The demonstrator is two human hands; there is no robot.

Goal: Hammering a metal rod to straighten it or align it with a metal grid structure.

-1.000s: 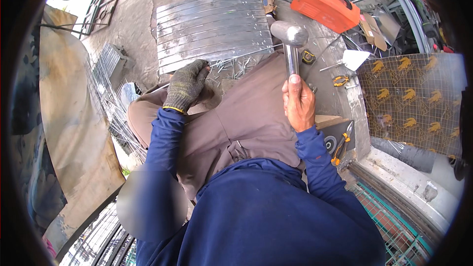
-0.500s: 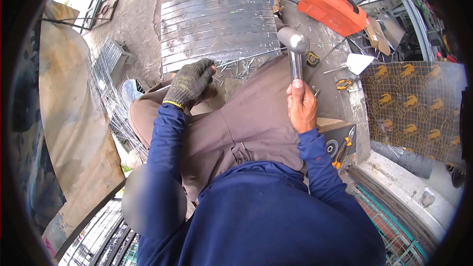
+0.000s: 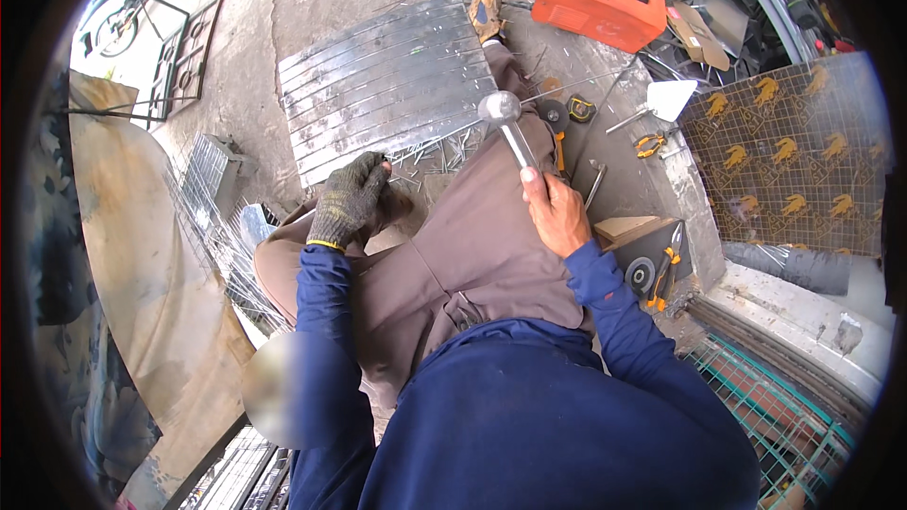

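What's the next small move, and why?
Probably ease the gloved left hand back slightly before any stroke: it sits by the near edge of the metal panel, while the bare right hand grips the hammer by its handle, head pointing away from the body. Whether the left hand holds anything is hidden, so this is a cautious call.

The grey rectangular slatted metal panel (image 3: pixel 387 85) lies on the grey concrete floor (image 3: pixel 248 76) before the brown-trousered legs (image 3: pixel 472 227), thin silvery metal scraps (image 3: pixel 444 153) strewn at its near edge. The silver round-headed metal hammer (image 3: pixel 500 110) is in the bare right hand (image 3: pixel 556 212). The orange boxy machine (image 3: pixel 597 8) sits beyond the panel's right side (a grey box-shaped metal piece (image 3: pixel 210 170) lies at the panel's left). Right of the legs lies a black-and-yellow tape measure (image 3: pixel 582 110), with orange-handled pliers (image 3: pixel 650 145) farther right.
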